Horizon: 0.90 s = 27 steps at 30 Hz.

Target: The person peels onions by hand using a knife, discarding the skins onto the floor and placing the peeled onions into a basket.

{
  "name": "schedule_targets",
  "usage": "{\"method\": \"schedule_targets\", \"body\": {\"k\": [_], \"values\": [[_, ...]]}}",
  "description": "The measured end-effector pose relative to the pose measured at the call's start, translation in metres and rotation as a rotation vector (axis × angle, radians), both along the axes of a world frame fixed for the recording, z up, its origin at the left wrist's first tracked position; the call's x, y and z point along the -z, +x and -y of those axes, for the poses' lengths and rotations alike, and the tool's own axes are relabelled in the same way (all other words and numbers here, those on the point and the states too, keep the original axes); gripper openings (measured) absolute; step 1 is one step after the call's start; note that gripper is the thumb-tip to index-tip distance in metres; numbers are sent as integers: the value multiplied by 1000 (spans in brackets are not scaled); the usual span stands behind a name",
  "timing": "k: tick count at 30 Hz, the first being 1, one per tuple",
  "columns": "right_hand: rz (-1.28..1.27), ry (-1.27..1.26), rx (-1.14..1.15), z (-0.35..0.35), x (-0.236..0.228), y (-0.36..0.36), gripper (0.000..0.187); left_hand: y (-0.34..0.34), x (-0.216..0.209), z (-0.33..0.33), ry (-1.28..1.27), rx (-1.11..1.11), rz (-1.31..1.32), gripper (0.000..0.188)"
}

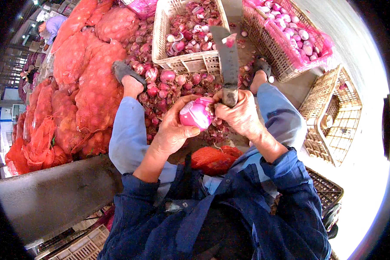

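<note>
Between my hands is a shiny, partly peeled red onion [194, 114], its root or stem end turned right. My left hand [172, 130] is closed round its left side, thumb across the lower front. A broad-bladed knife [229, 60] stands upright in my right hand [242, 113], which grips its short handle. A scrap of onion skin [229, 41] sticks to the blade near the tip. The right thumb and fingertips touch the onion's right end. Beyond my hands, unpeeled red onions [167, 77] lie heaped on the floor between my feet.
A crate [195, 64] of skins and trimmings stands ahead. Right of it, another crate [271, 54] with a pink liner holds peeled onions. A further crate [323, 108] tilts at right. Red mesh sacks [97, 86] pile up at left. A person [54, 28] is far left.
</note>
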State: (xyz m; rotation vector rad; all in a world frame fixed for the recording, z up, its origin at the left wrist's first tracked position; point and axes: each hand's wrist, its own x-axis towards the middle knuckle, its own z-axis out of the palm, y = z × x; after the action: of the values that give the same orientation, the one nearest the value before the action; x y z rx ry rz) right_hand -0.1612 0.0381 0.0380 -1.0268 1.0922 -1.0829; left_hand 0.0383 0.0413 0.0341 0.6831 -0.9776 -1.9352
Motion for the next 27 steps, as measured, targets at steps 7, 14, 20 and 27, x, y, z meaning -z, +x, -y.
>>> {"method": "schedule_targets", "body": {"k": [7, 14, 20, 27], "values": [[-140, -163, 70, -1, 6, 0, 8, -3, -9, -3, 14, 3, 195, 73], [-191, -232, 23, 7, 3, -4, 6, -5, -13, -2, 1, 6, 386, 69], [107, 96, 52, 19, 11, -7, 8, 3, 5, -5, 35, 4, 254, 79], [164, 211, 154, 24, 27, -20, 13, -4, -7, -8, 92, 75, -110, 87]]}}
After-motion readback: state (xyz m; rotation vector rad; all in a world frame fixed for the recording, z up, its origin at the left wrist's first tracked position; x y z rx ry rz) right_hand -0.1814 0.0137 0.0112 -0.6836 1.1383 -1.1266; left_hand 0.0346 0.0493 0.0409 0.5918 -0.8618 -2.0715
